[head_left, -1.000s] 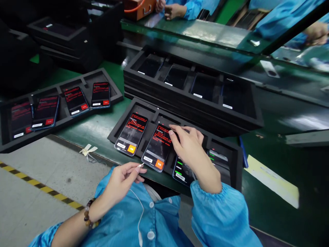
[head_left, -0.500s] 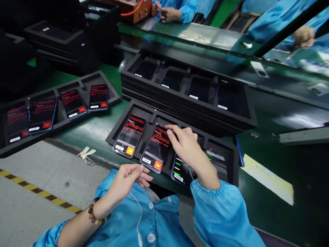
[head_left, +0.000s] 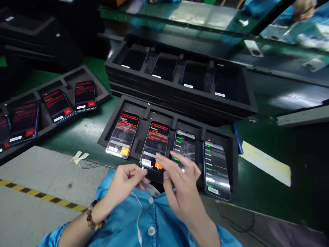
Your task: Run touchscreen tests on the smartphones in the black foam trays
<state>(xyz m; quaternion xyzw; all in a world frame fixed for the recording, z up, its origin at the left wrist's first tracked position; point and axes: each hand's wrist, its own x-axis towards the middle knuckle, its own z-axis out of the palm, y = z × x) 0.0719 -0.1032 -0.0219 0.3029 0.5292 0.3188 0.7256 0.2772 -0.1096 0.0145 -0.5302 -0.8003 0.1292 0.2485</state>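
Observation:
Four smartphones lie in a black foam tray before me. My left hand (head_left: 130,180) pinches the plug of a thin white earphone cable (head_left: 139,219) at the lower edge of the second phone (head_left: 155,140); whether the plug is in its socket I cannot tell. Red text and an orange button show on that phone. Over the button hovers my right hand (head_left: 182,181), fingers spread, holding nothing and partly covering the third phone (head_left: 185,140). To the left, the first phone (head_left: 123,132) has red text and a yellow-orange button. The fourth phone (head_left: 217,171) shows green and white lines.
Behind the foam tray (head_left: 102,137) stands a stack of black trays (head_left: 180,96) with dark phones. Another tray (head_left: 102,91) at left carries phones with red screens. A blue pen (head_left: 238,139) and a yellowish paper strip (head_left: 267,163) lie at right.
My right hand has moved down from the second phone's top to its orange button, uncovering more of the third and fourth phones. My left hand stays at the second phone's lower edge. The view has shifted.

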